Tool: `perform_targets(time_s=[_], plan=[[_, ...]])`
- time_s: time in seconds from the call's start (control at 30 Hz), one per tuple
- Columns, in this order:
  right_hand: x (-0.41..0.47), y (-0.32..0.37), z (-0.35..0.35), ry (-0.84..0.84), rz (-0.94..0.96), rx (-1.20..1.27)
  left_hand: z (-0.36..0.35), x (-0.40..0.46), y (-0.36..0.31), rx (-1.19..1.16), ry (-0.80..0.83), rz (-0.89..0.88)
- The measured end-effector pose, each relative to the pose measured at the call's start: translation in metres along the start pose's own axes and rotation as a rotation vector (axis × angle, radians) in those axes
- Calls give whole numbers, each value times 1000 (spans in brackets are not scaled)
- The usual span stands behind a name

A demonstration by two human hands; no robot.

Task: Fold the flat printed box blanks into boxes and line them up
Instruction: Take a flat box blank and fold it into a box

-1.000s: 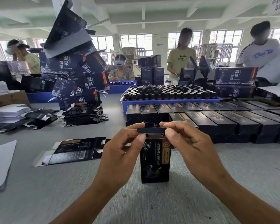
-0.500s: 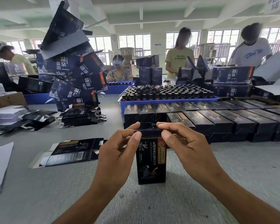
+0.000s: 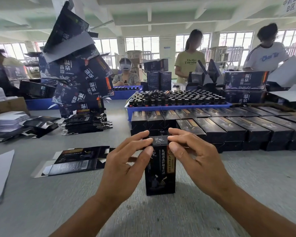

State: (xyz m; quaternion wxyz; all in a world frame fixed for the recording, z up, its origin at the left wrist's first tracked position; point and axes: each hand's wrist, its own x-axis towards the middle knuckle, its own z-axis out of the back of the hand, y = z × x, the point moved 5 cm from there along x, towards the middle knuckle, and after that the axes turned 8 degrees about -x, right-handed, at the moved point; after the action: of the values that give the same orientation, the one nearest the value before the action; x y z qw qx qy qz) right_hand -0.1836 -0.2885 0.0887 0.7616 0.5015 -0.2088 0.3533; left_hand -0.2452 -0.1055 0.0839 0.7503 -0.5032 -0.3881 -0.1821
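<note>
A black printed box (image 3: pixel 160 170) is stood upright on the grey table (image 3: pixel 212 211), its top flap held directly between the two hands. Beyond the grip, finished boxes (image 3: pixel 229 127) are laid in rows, and behind these a blue tray (image 3: pixel 178 106) is filled with dark bottles (image 3: pixel 178 98). To the left of the grip a flat box blank (image 3: pixel 75 159) is laid on the table, with a stack of blanks (image 3: pixel 85 124) farther off. The flap is pinched by the left hand (image 3: pixel 125 166) and the right hand (image 3: pixel 198 161), thumb and forefinger of each closed on its edges, the remaining fingers loosely spread.
</note>
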Motion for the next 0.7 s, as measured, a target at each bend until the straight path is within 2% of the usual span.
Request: perform_targets(time_s=[0.17, 0.33, 0.4, 0.47, 0.57, 0.63, 0.7], plan=[[-2, -2, -3, -9, 19, -39, -1, -1, 6, 39, 39, -16], [-4, -14, -14, 159, -54, -186, -7, -5, 24, -31, 197, 248], [-8, -22, -22, 266, -89, -321, -2, -1, 33, -37, 131, 312], [-15, -23, -30, 369, -88, -345, 6, 0, 42, -61, 46, 386], [-26, -15, -42, 492, 9, -434, 15, -1, 56, -165, -84, 545], [-27, -12, -47, 505, 118, -607, 17, -3, 65, -284, -182, 673], [-23, -6, -48, 397, 249, -724, 14, -5, 71, -374, -216, 765]])
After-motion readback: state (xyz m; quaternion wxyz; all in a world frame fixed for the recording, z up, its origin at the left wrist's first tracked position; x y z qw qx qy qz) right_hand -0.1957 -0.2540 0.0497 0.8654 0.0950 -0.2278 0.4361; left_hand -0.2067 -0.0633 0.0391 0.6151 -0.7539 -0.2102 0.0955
